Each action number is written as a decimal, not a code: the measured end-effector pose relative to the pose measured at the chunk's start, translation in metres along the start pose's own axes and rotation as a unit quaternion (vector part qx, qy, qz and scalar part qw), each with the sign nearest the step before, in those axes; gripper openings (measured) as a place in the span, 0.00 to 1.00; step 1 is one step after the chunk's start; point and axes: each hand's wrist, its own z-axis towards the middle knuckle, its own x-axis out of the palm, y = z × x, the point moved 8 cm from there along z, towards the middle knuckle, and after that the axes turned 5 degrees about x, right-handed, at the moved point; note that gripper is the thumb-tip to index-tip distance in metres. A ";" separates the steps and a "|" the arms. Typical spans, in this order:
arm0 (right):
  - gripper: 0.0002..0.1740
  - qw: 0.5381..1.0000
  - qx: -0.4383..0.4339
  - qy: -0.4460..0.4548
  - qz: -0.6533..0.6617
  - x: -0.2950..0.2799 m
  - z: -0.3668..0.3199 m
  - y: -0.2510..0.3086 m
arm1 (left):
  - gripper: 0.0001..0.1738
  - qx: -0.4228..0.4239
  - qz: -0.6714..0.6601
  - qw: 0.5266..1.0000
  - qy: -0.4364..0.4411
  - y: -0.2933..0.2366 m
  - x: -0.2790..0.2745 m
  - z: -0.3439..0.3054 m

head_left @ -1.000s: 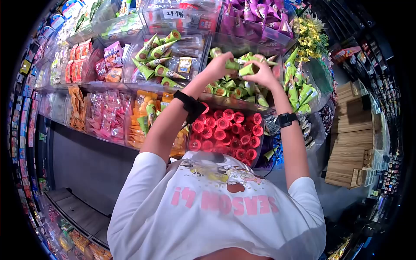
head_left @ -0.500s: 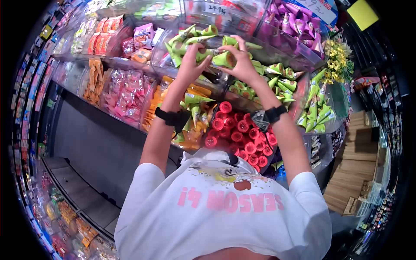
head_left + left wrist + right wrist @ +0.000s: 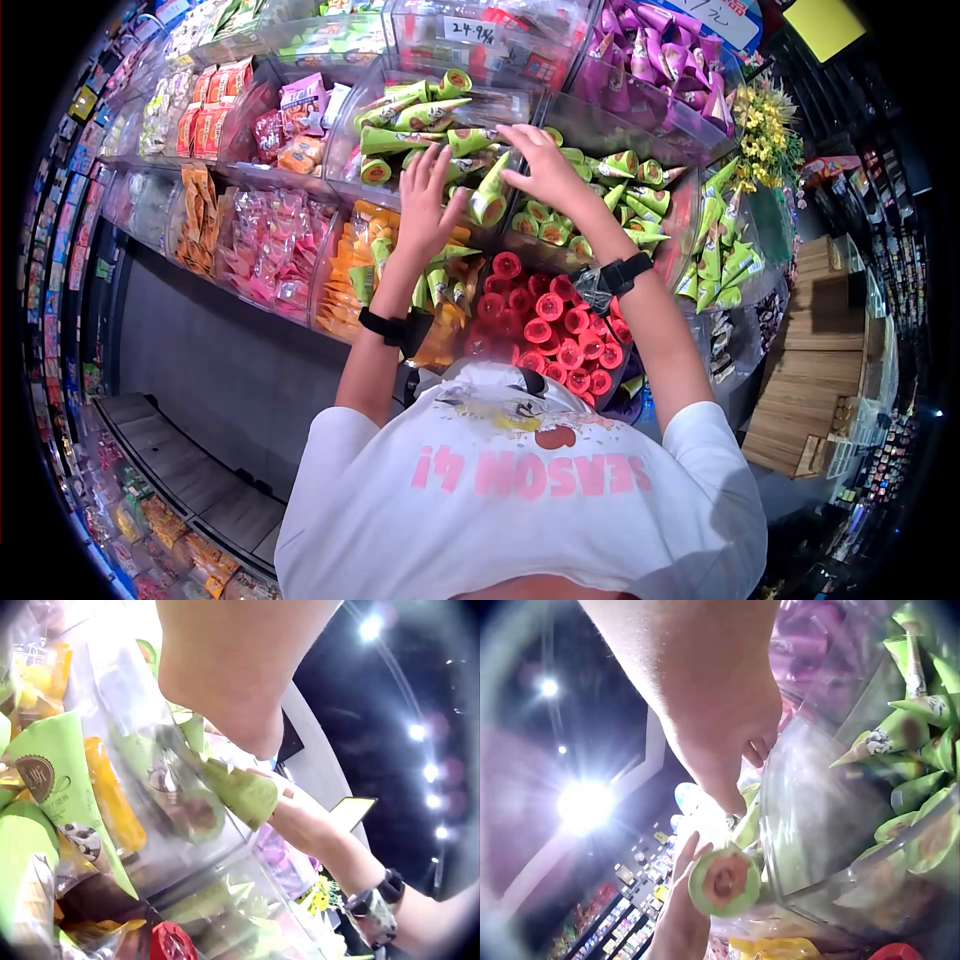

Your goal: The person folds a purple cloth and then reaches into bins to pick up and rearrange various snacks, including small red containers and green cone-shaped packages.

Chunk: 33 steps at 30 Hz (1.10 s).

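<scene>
Green cone-shaped packs (image 3: 410,118) lie piled in a clear bin in the upper middle of the head view. Over the near edge of this pile my left hand (image 3: 427,205) is held with its fingers straight and spread, holding nothing. My right hand (image 3: 550,170) is at the bin's right side, fingers extended. Its thumb is right at the pointed end of a green cone pack (image 3: 490,195), whose round base faces me. In the right wrist view, that base (image 3: 724,881) shows just below my right hand (image 3: 724,742). The left wrist view hides most of my left hand's fingers.
More green cones (image 3: 640,195) fill the bin to the right, and purple cones (image 3: 665,60) the one behind. Nearer me are red-capped packs (image 3: 550,330) and orange packets (image 3: 345,275). Clear bin walls divide them. Pink packets (image 3: 275,235) lie to the left.
Both hands have moved left from the right green-cone bin to the left one, carrying cones. The cones they gripped now lie in or at that bin, and the fingers have spread.
</scene>
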 end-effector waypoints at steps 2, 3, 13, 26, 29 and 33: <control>0.25 0.998 -0.013 -0.061 0.021 -0.010 -0.009 -0.006 | 0.32 0.036 -0.020 0.998 0.046 -0.021 0.009 0.003; 0.21 0.995 -0.009 -0.093 0.036 -0.020 -0.014 -0.006 | 0.30 0.044 0.027 0.995 0.083 -0.029 0.015 0.004; 0.44 0.958 0.095 0.269 -0.021 0.022 -0.112 -0.101 | 0.19 -0.067 0.236 0.969 -0.011 0.005 0.036 0.011; 0.56 0.900 0.035 0.429 -0.065 0.090 -0.082 -0.085 | 0.21 0.078 -0.037 0.994 0.060 -0.056 0.014 -0.011; 0.46 0.927 0.016 0.369 -0.065 0.091 -0.084 -0.090 | 0.22 0.086 0.041 0.990 0.105 -0.045 0.042 -0.016; 0.36 0.965 -0.012 0.258 -0.039 0.066 -0.080 -0.068 | 0.26 -0.020 0.139 0.989 0.047 -0.016 0.039 0.000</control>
